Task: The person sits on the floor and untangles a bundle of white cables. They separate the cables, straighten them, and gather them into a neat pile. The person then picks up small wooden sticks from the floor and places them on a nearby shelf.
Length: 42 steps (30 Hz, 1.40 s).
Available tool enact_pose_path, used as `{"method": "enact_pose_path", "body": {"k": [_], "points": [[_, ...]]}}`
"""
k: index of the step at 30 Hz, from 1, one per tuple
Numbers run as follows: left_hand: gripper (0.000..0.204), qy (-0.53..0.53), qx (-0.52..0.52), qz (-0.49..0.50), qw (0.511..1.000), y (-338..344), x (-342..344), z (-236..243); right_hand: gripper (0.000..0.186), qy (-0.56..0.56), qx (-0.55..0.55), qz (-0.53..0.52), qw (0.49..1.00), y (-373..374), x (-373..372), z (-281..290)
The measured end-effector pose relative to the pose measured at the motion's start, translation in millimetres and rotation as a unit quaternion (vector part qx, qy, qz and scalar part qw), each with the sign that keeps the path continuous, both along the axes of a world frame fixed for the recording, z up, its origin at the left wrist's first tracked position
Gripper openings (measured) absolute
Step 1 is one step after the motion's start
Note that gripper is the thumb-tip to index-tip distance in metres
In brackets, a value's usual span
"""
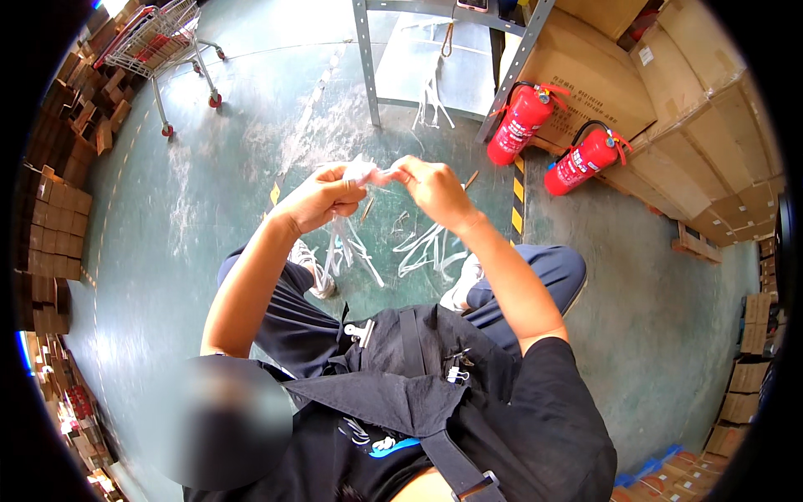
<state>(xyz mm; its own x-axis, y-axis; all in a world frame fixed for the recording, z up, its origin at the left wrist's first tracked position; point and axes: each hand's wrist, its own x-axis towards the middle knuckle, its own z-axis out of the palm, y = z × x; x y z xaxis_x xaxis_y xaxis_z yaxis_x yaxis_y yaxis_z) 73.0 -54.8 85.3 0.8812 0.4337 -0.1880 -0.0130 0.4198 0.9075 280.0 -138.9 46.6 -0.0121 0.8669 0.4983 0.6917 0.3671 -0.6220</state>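
Observation:
Both my hands are raised in front of me, above the floor between my feet. My left hand (328, 199) is closed on a bunched part of some white plastic strips (365, 173). Loose strip ends (350, 251) hang beneath that hand. With its thumb and fingers, my right hand (435, 194) pinches the same white material, which spans the short gap between the hands. Whether it is knotted or only twisted there, I cannot tell. More white strips (431, 249) lie on the green floor near my right shoe (462, 284).
A grey metal rack (368, 63) stands ahead, with white strips (431, 96) hanging from it. Two red fire extinguishers (520, 124) stand to its right, before large cardboard boxes (577, 79). A shopping cart (159, 42) is far left. Stacked cartons (58, 217) line the left side.

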Motion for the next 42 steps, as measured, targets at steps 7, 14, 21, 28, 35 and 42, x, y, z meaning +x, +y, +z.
{"method": "enact_pose_path", "body": {"k": [7, 14, 21, 28, 35, 42], "points": [[0.033, 0.048, 0.021, -0.025, 0.998, -12.8, -2.3, 5.4, 0.016, -0.096, 0.046, -0.028, 0.994, -7.7, 37.7, 10.3], [0.038, -0.006, -0.069, -0.001, 0.998, -8.4, 9.8, 6.0, 0.024, 0.049, -0.102, 0.038, 0.993, -13.7, 28.0, 13.5], [0.037, -0.027, 0.028, 0.060, 0.997, -8.2, -0.7, 2.2, 0.025, 0.107, -0.140, 0.046, 0.983, -19.3, -2.8, -1.2], [0.035, -0.055, -0.053, 0.064, 0.995, 6.5, -17.3, 9.0, 0.029, 0.260, -0.207, 0.074, 0.940, -27.9, -15.3, 16.4], [0.028, -0.023, -0.043, 0.000, 0.999, -44.9, 7.4, 34.9, 0.023, 0.215, -0.199, 0.142, 0.946, -0.3, -26.7, -28.7], [0.025, -0.010, 0.006, -0.022, 1.000, -45.8, -4.8, 24.3, 0.025, 0.351, -0.065, 0.007, 0.934, 7.5, -31.5, 8.5]]}}
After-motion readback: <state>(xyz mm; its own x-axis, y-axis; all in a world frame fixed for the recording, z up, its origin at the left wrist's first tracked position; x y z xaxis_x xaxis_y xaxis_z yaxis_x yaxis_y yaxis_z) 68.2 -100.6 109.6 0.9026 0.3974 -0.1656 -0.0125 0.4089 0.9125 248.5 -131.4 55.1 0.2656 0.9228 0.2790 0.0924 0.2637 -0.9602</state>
